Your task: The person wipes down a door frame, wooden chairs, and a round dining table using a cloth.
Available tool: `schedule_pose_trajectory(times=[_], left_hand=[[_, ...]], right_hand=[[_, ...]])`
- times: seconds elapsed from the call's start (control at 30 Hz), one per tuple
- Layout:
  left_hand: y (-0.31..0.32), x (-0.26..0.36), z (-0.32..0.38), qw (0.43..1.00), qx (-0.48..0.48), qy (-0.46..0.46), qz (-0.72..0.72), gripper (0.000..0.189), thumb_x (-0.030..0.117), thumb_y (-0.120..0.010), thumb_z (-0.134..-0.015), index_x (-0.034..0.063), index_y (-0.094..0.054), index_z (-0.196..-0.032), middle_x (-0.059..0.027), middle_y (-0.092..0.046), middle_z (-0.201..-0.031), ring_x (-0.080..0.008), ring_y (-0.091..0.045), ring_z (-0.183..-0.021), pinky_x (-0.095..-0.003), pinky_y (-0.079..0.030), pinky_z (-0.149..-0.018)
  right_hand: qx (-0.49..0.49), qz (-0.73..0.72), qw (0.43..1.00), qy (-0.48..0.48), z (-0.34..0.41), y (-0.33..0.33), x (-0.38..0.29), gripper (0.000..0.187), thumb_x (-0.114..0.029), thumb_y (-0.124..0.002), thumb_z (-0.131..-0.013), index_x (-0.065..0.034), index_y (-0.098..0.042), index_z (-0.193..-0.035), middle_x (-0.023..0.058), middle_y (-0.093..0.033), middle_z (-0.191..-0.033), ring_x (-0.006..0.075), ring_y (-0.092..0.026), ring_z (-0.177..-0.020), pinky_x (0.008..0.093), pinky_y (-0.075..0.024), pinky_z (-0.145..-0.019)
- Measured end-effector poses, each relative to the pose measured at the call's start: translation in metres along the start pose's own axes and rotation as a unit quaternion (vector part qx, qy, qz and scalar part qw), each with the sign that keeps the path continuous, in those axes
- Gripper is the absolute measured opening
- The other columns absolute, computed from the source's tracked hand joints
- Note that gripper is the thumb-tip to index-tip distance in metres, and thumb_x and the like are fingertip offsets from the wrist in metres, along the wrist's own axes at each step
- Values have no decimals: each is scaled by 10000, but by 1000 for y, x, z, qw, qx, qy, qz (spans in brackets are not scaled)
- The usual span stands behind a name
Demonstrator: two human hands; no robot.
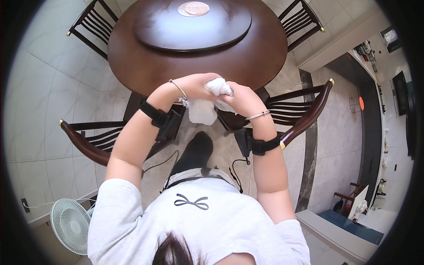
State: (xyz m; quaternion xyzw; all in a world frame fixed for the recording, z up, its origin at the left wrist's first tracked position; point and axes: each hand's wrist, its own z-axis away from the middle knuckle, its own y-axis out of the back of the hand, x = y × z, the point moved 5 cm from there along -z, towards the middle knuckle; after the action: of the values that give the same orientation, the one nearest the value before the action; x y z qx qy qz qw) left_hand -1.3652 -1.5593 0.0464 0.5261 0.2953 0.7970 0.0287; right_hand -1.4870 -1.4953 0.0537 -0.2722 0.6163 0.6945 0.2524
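Observation:
Both hands grip one crumpled white cloth (202,112), held in front of my body near the front edge of a round dark wooden table (198,64). My left hand (197,85) wraps the bunched cloth from the left. From the right, my right hand (239,96) closes on it, its fingers partly hidden. A wad of the cloth bulges up between the two hands, and a loose part hangs below the left one. Each wrist carries a bangle, and a black strap with a small device sits on each forearm.
On the table stands a round turntable (195,33) with a woven round mat (196,9) on it. Wooden chairs with slatted backs flank me, one on the left (96,140) and one on the right (298,114). A standing fan (70,227) is at lower left. Black cables hang beside my waist.

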Motion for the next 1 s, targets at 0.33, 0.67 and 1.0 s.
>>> schedule_pose_trajectory(times=[0.33, 0.67, 1.0], left_hand=[[12, -129, -47, 996, 59, 30, 68, 552, 185, -735, -696, 48, -509, -1180, -137, -591, -1102, -256, -566, -1016, -332, -441, -877], [-14, -220, -8, 862, 283, 63, -416, 519, 97, -523, -780, 233, -472, -1278, -59, -420, -1324, -321, -419, -1160, -489, -387, -904], [-79, -220, -5, 918, 210, 96, -322, 561, 96, -563, -755, 218, -452, -1291, -107, -350, -1383, -420, -332, -1234, -574, -322, -952]], right_hand=[[-134, -49, 990, -7, -106, -79, 73, 339, -301, -625, -763, -64, -607, -1005, 174, -628, -970, 345, -581, -911, 414, -457, -805], [39, 151, 962, 224, -139, -183, 90, 370, -101, -518, -784, -116, -548, -1153, 143, -499, -1233, 327, -486, -1104, 418, -393, -937], [-79, 135, 967, 200, -91, -198, 120, 369, -114, -514, -798, -86, -531, -1166, 155, -372, -1375, 412, -332, -1256, 504, -299, -1020]])
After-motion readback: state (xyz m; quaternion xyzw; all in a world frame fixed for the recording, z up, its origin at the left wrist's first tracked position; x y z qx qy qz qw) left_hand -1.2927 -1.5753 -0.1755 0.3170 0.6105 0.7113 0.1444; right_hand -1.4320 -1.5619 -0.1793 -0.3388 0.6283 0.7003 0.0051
